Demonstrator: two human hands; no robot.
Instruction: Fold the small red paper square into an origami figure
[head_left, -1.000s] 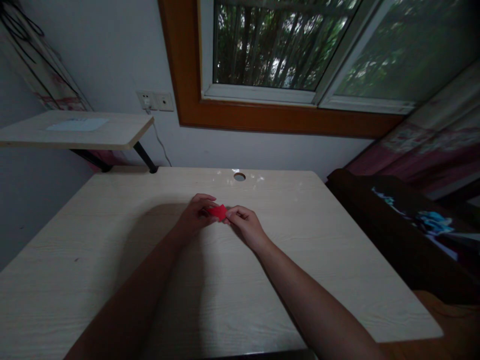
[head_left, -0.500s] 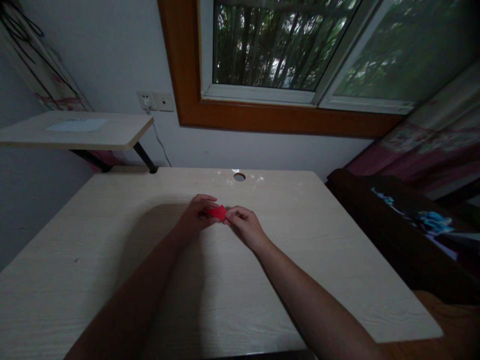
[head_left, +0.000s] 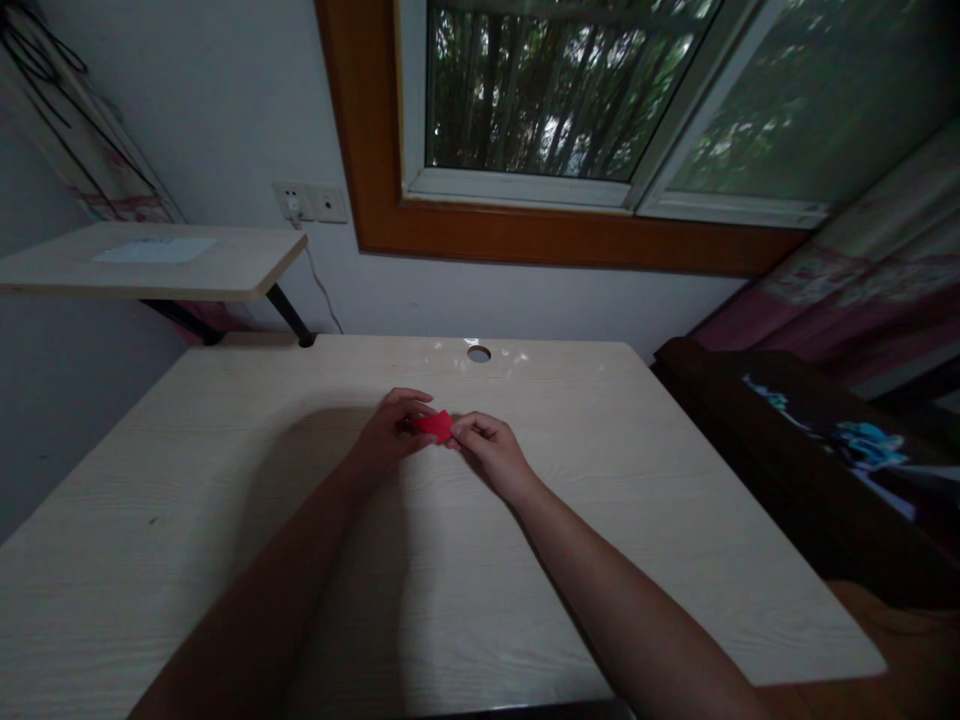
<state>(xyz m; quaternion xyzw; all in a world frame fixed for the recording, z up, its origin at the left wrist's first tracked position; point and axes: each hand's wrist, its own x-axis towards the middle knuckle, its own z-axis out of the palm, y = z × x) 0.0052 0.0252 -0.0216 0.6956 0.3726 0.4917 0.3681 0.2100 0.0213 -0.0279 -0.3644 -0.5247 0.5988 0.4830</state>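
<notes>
A small piece of folded red paper (head_left: 435, 427) is held between my two hands, over the far middle of the pale wood-grain desk (head_left: 645, 530). My left hand (head_left: 388, 432) grips its left end between thumb and fingers, with the index finger stretched out above it. On the other side, my right hand (head_left: 486, 447) pinches the right edge with thumb and fingertips. My fingers hide both ends of the paper, so its full shape cannot be made out.
A round cable hole (head_left: 479, 354) lies near the desk's back edge. At the left, a raised shelf (head_left: 247, 262) on black legs bears a white sheet (head_left: 156, 250). Behind are wall sockets (head_left: 309, 203) and a wood-framed window (head_left: 540, 235). Dark furniture (head_left: 750, 450) stands at the right.
</notes>
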